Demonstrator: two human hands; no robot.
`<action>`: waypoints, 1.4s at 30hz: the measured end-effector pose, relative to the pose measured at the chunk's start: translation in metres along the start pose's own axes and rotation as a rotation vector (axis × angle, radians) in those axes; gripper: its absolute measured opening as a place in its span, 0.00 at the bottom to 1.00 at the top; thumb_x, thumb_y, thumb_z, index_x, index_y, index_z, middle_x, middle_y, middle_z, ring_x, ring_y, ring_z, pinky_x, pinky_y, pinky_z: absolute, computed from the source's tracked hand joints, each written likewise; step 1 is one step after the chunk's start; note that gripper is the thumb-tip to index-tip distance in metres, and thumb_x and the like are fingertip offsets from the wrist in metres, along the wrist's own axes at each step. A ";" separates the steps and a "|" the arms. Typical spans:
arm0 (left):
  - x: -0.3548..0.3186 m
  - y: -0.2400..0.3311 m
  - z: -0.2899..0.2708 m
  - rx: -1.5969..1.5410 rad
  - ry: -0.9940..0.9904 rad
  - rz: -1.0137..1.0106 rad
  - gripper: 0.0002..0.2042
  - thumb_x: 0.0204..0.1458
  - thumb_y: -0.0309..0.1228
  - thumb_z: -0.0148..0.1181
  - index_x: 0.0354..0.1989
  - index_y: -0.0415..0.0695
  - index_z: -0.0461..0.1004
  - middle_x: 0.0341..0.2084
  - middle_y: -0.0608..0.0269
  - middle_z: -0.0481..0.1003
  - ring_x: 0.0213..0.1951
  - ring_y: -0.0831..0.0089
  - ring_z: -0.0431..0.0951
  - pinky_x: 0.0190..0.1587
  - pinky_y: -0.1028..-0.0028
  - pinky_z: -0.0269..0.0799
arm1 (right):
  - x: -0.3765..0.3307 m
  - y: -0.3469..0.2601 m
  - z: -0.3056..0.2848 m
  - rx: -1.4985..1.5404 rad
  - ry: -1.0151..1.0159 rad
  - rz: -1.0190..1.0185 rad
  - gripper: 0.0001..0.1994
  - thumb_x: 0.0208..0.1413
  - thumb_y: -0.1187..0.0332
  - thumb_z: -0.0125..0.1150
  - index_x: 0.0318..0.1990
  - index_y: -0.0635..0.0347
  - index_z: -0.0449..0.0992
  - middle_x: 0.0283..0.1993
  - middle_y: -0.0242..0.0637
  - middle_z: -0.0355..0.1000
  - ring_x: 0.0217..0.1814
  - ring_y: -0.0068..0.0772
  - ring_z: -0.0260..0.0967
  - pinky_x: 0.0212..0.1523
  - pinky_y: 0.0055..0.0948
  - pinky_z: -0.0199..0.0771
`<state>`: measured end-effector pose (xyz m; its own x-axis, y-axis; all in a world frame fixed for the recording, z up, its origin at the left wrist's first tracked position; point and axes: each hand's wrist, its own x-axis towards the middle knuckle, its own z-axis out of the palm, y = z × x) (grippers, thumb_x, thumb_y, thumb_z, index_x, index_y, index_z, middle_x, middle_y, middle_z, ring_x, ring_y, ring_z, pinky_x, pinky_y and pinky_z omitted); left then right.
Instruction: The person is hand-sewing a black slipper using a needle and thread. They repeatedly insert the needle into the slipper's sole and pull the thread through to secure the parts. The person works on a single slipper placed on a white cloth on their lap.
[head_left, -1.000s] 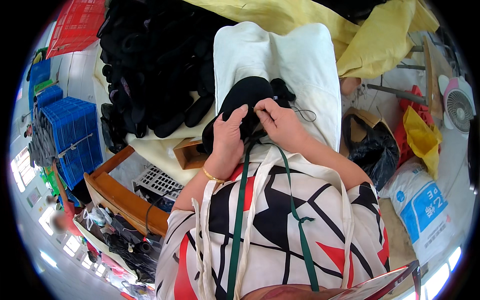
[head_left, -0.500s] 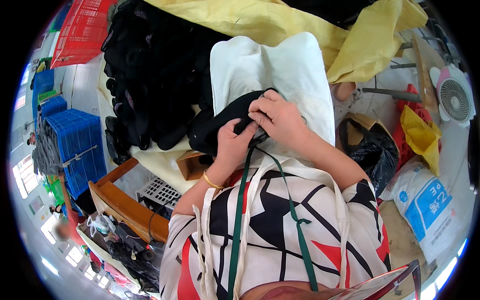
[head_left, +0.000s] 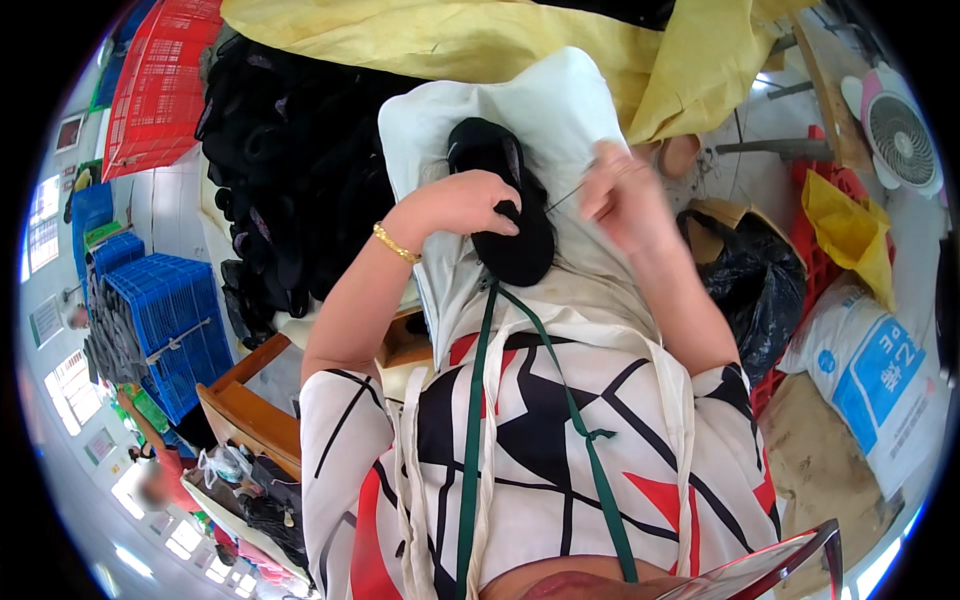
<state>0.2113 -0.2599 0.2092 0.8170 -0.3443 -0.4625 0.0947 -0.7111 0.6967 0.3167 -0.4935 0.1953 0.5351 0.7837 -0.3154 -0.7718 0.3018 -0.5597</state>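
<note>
Since half a second ago the right hand (head_left: 622,195) has drawn off rightward, pinching a thread (head_left: 565,198) (blurred), while the left hand (head_left: 462,203) pinches the black shoe piece (head_left: 505,205) on the white cloth (head_left: 560,120); stitching seems underway, needing a taut pull.

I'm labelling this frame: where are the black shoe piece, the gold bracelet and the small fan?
black shoe piece (head_left: 520,250), head view, lower rounded end.
gold bracelet (head_left: 396,244), head view, chain on the left wrist.
small fan (head_left: 901,138), head view, grille centre.

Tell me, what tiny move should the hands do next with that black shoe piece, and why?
Probably the right hand should pull the thread taut. That thread runs from the black shoe piece, which the left hand pins on the white cloth, so the stitch looks unfinished.
</note>
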 end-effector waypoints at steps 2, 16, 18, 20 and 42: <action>0.007 -0.004 0.006 -0.075 -0.074 -0.046 0.15 0.51 0.37 0.66 0.38 0.37 0.76 0.31 0.48 0.77 0.35 0.55 0.76 0.42 0.65 0.72 | 0.000 -0.033 -0.039 0.157 0.207 -0.204 0.07 0.67 0.66 0.52 0.38 0.57 0.68 0.23 0.29 0.66 0.22 0.25 0.64 0.40 0.36 0.79; -0.026 0.034 0.065 -0.693 0.722 -0.133 0.17 0.66 0.42 0.51 0.33 0.41 0.71 0.18 0.67 0.68 0.20 0.80 0.66 0.26 0.78 0.63 | -0.030 -0.049 -0.085 -0.169 0.592 -0.739 0.03 0.66 0.72 0.55 0.39 0.60 0.69 0.27 0.29 0.64 0.26 0.21 0.59 0.66 0.48 0.66; -0.024 0.016 0.075 -0.839 0.621 -0.199 0.19 0.66 0.45 0.51 0.33 0.40 0.70 0.19 0.70 0.68 0.21 0.84 0.66 0.26 0.80 0.62 | -0.035 -0.055 -0.082 -0.406 0.685 -0.833 0.05 0.67 0.70 0.55 0.40 0.61 0.69 0.29 0.29 0.66 0.29 0.19 0.62 0.52 0.31 0.70; -0.024 0.010 0.084 -0.899 0.664 -0.255 0.17 0.65 0.44 0.53 0.34 0.40 0.71 0.20 0.70 0.69 0.22 0.84 0.65 0.26 0.80 0.62 | -0.042 -0.068 -0.082 -0.687 0.738 -0.961 0.06 0.67 0.70 0.55 0.40 0.63 0.68 0.33 0.30 0.69 0.32 0.16 0.65 0.36 0.17 0.67; -0.048 0.015 0.111 -1.444 0.706 -0.191 0.12 0.62 0.32 0.58 0.48 0.37 0.74 0.35 0.60 0.79 0.30 0.78 0.77 0.31 0.80 0.75 | 0.017 0.028 0.022 -1.322 0.164 -0.572 0.08 0.58 0.65 0.61 0.36 0.61 0.77 0.35 0.45 0.73 0.39 0.49 0.72 0.41 0.39 0.73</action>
<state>0.1105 -0.3223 0.1807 0.7773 0.3028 -0.5515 0.3148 0.5718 0.7576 0.2968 -0.4596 0.1908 0.7580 0.6330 0.1574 0.3836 -0.2374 -0.8925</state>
